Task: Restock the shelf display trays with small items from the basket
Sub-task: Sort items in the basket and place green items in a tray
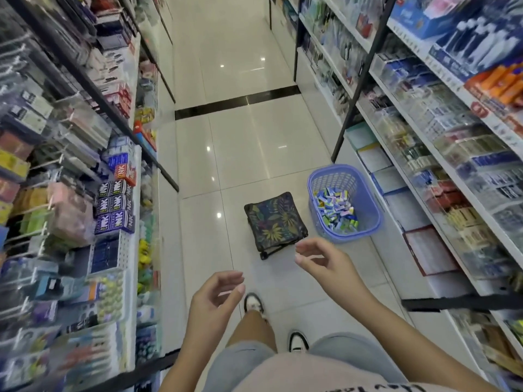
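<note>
Head view looks down a shop aisle at the person's own two hands, and neither carries anything. The left grip (pixel 215 295) is loosely open, fingers gently bent with a gap between thumb and fingertips; the right grip (pixel 319 261) is much the same, relaxed and half curled around nothing. The blue basket (pixel 353 232) stands on the tiled floor (pixel 240 154) against the foot of the right-hand shelving, and a heap of small items (pixel 336 212), little wrapped blocks in blue, green and purple, covers its bottom. Just left of it, near but apparently not touching, stands a low folding stool (pixel 274 219) with a dark leaf-print seat. The clear display trays (pixel 424 131) run along the right-hand shelves, but motion blur hides which of them are full and which need filling, so how much has already been restocked cannot be read. Judging by the pile in the basket and the bare hands, most of the job looks to be ahead: no item is in transit and none is being placed. The items lie ahead of and below both hands, to the right of the right grip, which is the nearer of the two; the left grip is well apart from the basket, with the stool between them.
</note>
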The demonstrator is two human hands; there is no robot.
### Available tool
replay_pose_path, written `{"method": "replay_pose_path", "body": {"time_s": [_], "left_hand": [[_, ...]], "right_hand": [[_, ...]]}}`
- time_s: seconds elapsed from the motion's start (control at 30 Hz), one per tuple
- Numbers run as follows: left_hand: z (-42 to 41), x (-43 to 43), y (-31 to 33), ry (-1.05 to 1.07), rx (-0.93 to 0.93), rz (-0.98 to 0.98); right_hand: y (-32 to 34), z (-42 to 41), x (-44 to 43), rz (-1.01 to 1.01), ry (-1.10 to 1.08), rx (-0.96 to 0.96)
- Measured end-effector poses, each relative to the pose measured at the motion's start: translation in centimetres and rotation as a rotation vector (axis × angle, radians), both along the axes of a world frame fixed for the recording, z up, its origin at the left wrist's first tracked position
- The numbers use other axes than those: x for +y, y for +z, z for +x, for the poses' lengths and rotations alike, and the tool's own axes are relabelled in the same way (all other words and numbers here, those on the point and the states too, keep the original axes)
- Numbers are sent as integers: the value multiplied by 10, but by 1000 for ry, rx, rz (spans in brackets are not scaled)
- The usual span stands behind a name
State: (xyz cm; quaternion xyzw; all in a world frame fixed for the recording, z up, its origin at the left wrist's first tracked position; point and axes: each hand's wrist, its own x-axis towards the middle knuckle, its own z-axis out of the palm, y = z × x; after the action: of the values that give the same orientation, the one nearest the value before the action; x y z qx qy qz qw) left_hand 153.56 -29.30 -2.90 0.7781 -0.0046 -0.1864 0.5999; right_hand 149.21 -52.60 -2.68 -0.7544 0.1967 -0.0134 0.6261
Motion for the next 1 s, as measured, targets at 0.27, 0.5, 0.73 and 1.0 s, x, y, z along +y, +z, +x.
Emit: {"method": "replay_pose_path", "body": {"time_s": [0.27, 0.5, 0.73, 1.0], "left_hand": [[153, -67, -3, -283, 40, -20], [262, -163, 14, -600, 0, -56], [315, -267, -9, -808, 36, -1], [353, -396, -41, -958, -6, 69]], "right_hand": [[-20, 78, -41, 8, -266, 75], [-31, 103, -72, 35, -607, 106], [-59, 134, -117, 39, -802, 164], [-91, 172, -233, 39, -853, 274]]}}
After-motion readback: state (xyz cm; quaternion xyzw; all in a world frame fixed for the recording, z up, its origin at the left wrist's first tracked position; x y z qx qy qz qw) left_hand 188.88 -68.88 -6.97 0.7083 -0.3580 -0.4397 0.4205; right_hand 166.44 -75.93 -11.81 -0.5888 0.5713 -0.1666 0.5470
